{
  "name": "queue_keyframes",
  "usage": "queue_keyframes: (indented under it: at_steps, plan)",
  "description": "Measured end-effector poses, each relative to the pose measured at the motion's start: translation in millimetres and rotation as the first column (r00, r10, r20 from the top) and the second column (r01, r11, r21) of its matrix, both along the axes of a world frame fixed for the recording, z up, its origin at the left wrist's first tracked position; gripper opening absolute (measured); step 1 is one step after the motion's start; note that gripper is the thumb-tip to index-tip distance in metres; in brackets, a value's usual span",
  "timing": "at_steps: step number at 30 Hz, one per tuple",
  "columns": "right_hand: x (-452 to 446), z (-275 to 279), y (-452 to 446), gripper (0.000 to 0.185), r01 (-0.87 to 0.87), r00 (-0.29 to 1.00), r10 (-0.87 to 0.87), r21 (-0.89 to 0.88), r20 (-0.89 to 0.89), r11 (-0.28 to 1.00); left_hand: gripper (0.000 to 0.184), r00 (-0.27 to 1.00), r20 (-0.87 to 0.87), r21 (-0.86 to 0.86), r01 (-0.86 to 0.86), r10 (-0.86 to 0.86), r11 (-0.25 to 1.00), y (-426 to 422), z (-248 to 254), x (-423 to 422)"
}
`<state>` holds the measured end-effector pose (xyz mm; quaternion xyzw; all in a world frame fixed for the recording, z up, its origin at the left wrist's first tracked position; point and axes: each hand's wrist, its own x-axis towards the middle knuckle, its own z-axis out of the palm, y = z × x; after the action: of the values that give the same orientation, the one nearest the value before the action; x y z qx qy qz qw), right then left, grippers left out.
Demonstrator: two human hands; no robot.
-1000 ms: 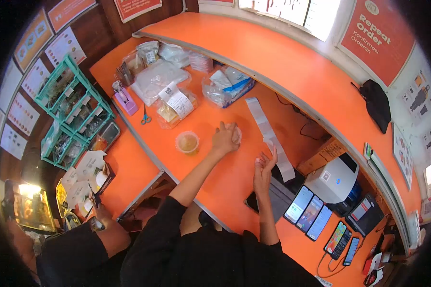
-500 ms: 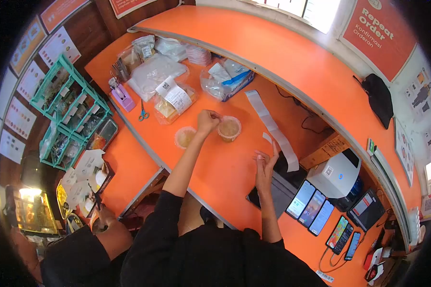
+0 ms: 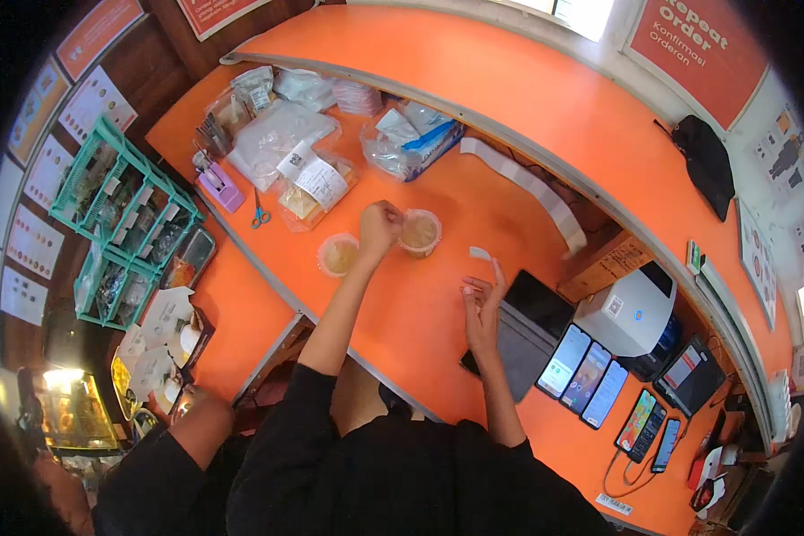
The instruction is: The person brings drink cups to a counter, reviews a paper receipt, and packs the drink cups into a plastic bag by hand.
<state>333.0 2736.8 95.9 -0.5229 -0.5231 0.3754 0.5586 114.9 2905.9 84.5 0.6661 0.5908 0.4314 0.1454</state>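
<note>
My left hand (image 3: 381, 227) is closed, its fingertips bunched at the left rim of a clear plastic cup (image 3: 420, 232) with pale brownish contents. Whether they pinch the rim or something small there, I cannot tell. A second similar cup (image 3: 339, 256) stands to the left, beside my left wrist. My right hand (image 3: 481, 308) hovers over the orange counter with its fingers apart. A small white label (image 3: 480, 253) appears to cling to the tip of its index finger. Beyond this hand, a long white paper strip (image 3: 531, 183) lies curved by the raised shelf.
A bagged order (image 3: 314, 186), scissors (image 3: 259, 214) and plastic packs (image 3: 409, 147) lie at the back left. Phones (image 3: 585, 371), a grey tablet-like case (image 3: 520, 344) and a white printer (image 3: 630, 313) stand right. Green baskets (image 3: 121, 223) and a co-worker's arm (image 3: 201, 420) are left.
The paper strip's near end has swung away from my right hand, up and to the right. My right hand has shifted slightly left. My left hand stays beside the cup. The view has shifted slightly.
</note>
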Motion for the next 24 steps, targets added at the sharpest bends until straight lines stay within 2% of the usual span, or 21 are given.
queue_keyframes:
  at_steps: [2, 3, 5, 6, 8, 9, 11, 12, 14, 15, 17, 24]
  plan:
    - [1.0, -7.9, 1.4, 0.063, 0.009, 1.000, -0.009, 0.003, 0.006, 1.000, 0.025, 0.987, 0.037, -0.164, -0.149, 0.157, 0.975, -15.6, 3.7, -0.3]
    - [1.6, -10.9, 2.3, 0.063, 0.017, 1.000, -0.018, 0.006, 0.014, 1.000, 0.025, 0.987, 0.034, -0.163, -0.147, 0.155, 0.976, -21.3, -1.0, -1.6]
    - [2.3, -11.7, 3.2, 0.063, 0.017, 1.000, -0.017, 0.003, -0.008, 1.000, 0.032, 0.933, 0.305, -0.555, 0.009, 0.194, 0.832, -30.9, -17.2, -4.8]
    - [1.8, -10.9, 3.1, 0.064, 0.014, 1.000, -0.014, 0.000, -0.028, 1.000, 0.032, 0.934, 0.303, -0.556, 0.010, 0.192, 0.831, -37.3, -15.4, -3.8]
    - [1.8, -9.1, 2.2, 0.064, 0.014, 1.000, -0.014, 0.000, -0.023, 1.000, 0.024, 0.796, 0.577, -0.415, 0.089, 0.186, 0.905, -46.9, -10.5, -1.4]
    - [2.4, -7.8, 1.8, 0.064, 0.013, 1.000, -0.013, 0.002, -0.016, 1.000, 0.024, 0.795, 0.578, -0.416, 0.092, 0.185, 0.905, -47.4, -7.7, -0.7]
    - [3.2, -6.8, 0.8, 0.064, 0.015, 1.000, -0.015, -0.013, -0.015, 1.000, 0.013, 0.895, 0.401, -0.374, -0.035, 0.196, 0.927, -45.9, -0.1, -0.5]
    - [3.5, -7.0, 0.2, 0.064, 0.015, 1.000, -0.016, -0.029, -0.017, 0.999, 0.013, 0.896, 0.401, -0.374, -0.032, 0.193, 0.927, -42.1, -0.9, -1.7]
    - [4.7, -10.8, 0.1, 0.064, 0.019, 1.000, -0.019, -0.013, -0.014, 1.000, 0.008, 0.968, 0.124, -0.297, -0.172, 0.216, 0.939, -35.8, -3.2, -3.4]
    - [5.2, -12.9, 1.1, 0.065, 0.020, 1.000, -0.019, 0.006, -0.011, 1.000, 0.008, 0.969, 0.123, -0.296, -0.171, 0.215, 0.940, -37.4, 3.1, -2.2]
    - [6.0, -17.1, 1.9, 0.065, 0.024, 1.000, -0.024, 0.009, -0.004, 1.000, 0.008, 0.978, -0.001, -0.207, -0.203, 0.207, 0.957, -41.0, 15.8, -1.0]
    - [7.1, -21.4, 1.2, 0.066, 0.029, 1.000, -0.029, -0.002, -0.009, 1.000, 0.008, 0.975, -0.090, -0.078, -0.210, 0.203, 0.975, -37.5, 17.0, -3.1]
